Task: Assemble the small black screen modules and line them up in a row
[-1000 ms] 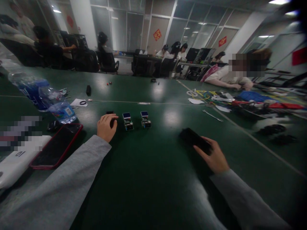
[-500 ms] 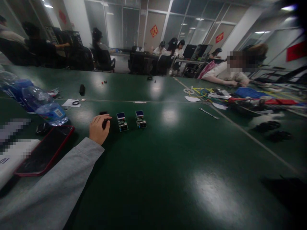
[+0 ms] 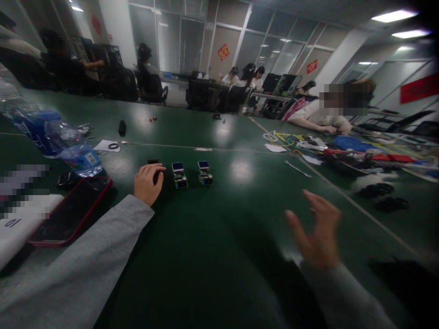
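Observation:
On the green table stand two small circuit boards with little screens, the left board [image 3: 179, 175] and the right board [image 3: 205, 173], side by side. Just left of them rests my left hand [image 3: 148, 183], its fingers curled and thumb close to the fingers. A small dark thing [image 3: 153, 161] shows past the fingertips, mostly covered by that hand; I cannot make out what it is. My right hand [image 3: 317, 230] hangs over the right part of the table, blurred, thumb and fingers apart with nothing between them.
At the left are a water bottle [image 3: 80, 155], a red-edged phone [image 3: 72, 212] and a white box-like item [image 3: 24, 224]. A wrench [image 3: 297, 169] lies right of centre, near a pile of cables [image 3: 353, 148]. A person [image 3: 315, 114] leans on the table beyond.
My right hand has come into view from the lower right. The left hand stays by the boards; the whole view has shifted slightly.

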Demonstrator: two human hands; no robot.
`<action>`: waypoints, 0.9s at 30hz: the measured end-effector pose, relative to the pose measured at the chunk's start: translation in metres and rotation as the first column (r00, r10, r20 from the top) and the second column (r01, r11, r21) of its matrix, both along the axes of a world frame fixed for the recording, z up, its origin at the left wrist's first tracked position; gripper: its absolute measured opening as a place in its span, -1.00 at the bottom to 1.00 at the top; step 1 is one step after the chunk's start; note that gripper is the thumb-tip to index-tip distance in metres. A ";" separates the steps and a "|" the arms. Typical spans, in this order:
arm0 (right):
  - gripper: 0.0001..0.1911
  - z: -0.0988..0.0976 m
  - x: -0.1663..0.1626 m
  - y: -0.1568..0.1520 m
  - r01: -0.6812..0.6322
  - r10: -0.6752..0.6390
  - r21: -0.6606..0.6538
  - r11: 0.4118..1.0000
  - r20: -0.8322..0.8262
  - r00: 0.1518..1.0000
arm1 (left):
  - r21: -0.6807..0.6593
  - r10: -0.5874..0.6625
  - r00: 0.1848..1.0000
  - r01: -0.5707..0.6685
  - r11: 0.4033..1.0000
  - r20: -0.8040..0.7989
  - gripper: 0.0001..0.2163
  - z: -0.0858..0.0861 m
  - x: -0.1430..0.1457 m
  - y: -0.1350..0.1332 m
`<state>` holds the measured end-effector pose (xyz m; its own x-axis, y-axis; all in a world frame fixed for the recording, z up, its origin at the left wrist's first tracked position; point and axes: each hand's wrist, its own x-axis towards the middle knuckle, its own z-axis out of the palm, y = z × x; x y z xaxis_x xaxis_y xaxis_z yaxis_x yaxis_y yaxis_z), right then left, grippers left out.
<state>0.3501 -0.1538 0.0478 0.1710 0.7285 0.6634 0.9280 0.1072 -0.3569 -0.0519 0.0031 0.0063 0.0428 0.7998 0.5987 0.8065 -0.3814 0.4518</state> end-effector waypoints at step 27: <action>-0.58 -0.056 -0.139 0.153 -0.353 0.247 -0.214 0.911 -0.403 0.881 | -0.027 0.024 1.000 -0.024 0.999 0.001 -0.83 0.005 0.003 -0.003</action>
<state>0.2110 -0.0004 -0.0085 0.1019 0.9251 0.3657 0.6676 0.2090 -0.7146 -0.0485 0.0002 0.0108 0.0231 0.8164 0.5770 0.8146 -0.3500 0.4626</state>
